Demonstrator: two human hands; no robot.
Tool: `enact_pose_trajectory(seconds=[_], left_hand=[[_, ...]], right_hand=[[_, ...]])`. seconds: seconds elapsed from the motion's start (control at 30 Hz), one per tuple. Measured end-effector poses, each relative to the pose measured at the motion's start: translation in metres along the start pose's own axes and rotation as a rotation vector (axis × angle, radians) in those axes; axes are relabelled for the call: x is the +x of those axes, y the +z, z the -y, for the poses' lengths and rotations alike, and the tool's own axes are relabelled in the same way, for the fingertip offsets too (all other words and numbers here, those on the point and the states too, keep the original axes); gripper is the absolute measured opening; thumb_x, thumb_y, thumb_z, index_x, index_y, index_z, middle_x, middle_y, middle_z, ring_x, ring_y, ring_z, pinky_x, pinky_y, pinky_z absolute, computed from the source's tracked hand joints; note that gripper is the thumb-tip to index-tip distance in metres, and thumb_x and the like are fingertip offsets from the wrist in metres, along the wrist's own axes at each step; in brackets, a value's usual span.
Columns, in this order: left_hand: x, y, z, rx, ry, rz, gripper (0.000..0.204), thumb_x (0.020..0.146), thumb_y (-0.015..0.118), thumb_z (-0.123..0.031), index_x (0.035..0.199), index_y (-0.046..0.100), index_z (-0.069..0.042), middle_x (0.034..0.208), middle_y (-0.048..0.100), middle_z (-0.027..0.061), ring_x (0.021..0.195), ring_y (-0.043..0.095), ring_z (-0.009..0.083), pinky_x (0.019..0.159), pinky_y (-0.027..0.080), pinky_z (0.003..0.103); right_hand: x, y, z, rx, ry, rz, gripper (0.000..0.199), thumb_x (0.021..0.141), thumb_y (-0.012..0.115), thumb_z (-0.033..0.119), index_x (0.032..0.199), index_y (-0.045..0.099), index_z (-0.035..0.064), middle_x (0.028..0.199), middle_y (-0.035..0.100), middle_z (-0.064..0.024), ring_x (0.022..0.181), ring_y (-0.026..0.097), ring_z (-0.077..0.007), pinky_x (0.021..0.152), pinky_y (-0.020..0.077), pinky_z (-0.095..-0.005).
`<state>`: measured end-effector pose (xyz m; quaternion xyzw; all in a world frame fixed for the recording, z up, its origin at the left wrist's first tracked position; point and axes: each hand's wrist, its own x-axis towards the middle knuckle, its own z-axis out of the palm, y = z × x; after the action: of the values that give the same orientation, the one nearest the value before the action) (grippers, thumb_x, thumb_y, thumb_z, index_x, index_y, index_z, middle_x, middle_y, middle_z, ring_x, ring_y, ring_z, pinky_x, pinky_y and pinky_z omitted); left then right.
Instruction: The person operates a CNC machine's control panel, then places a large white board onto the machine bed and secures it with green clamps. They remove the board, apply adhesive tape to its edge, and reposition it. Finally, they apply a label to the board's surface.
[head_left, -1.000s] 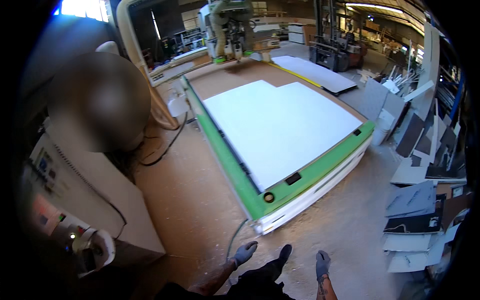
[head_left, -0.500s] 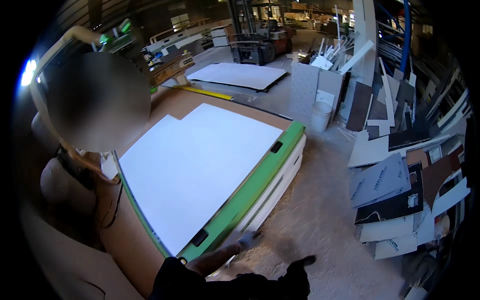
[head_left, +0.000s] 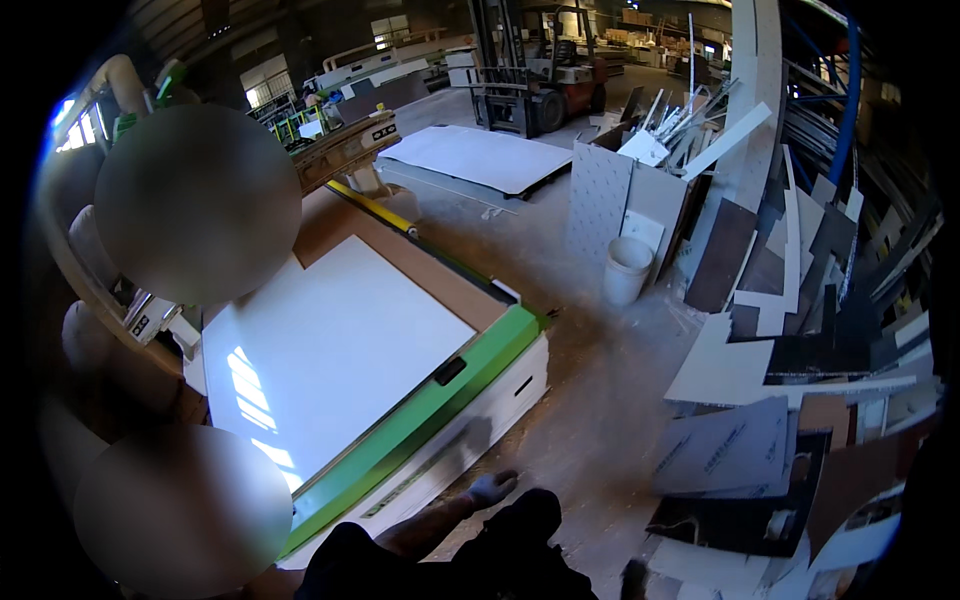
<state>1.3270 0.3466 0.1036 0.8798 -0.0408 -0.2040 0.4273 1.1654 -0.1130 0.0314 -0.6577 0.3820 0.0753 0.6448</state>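
Note:
My left hand (head_left: 490,488), in a pale glove, hangs over the dusty floor just outside the machine table's near side. Its fingers look loosely stretched and apart, with nothing visible in them. Bare forearm and a dark sleeve lead back to the lower edge. Beside the hand is the table's white side panel (head_left: 455,455), topped by a green edge (head_left: 400,440); I see no contact. A large white sheet (head_left: 350,330) with a stepped corner lies flat on the brown table bed (head_left: 345,222). My right hand is out of view.
Offcut panels (head_left: 725,445) are heaped along the right. A white bucket (head_left: 628,270) stands before a bin of scrap strips (head_left: 600,200). Farther back are a low white sheet stack (head_left: 480,158) and a forklift (head_left: 545,85). Blurred patches hide parts of the left side.
The view has shifted, bringing the bucket and offcuts nearer and the table farther left. My left hand stays low beside the table, still holding nothing visible. Bright window reflections now show on the sheet.

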Motion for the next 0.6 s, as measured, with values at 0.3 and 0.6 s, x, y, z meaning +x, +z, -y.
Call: enact_pose_trajectory(seconds=[0.3, 0.6], left_hand=[[0.222, 0.043, -0.025, -0.232, -0.502, -0.102, 0.055, 0.096, 0.051, -0.049, 0.125, 0.069, -0.006, 0.121, 0.071, 0.0200, 0.117, 0.065, 0.0357, 0.101, 0.049, 0.046], [0.449, -0.042, -0.136, -0.219, -0.382, -0.455, 0.055, 0.101, 0.050, -0.046, 0.132, 0.062, -0.002, 0.132, 0.065, 0.0218, 0.125, 0.060, 0.0352, 0.106, 0.046, 0.043]], right_hand=[[0.354, 0.016, 0.310, -0.117, -0.281, 0.060, 0.021, 0.096, 0.060, 0.025, 0.097, 0.065, 0.0052, 0.085, 0.060, -0.0005, 0.076, 0.056, -0.0129, 0.067, 0.0476, -0.0305], [0.573, 0.126, 0.484, -0.539, -0.003, 0.482, 0.014, 0.093, 0.057, 0.016, 0.090, 0.065, 0.0054, 0.072, 0.056, -0.0013, 0.060, 0.052, -0.0130, 0.054, 0.0464, -0.0330]])
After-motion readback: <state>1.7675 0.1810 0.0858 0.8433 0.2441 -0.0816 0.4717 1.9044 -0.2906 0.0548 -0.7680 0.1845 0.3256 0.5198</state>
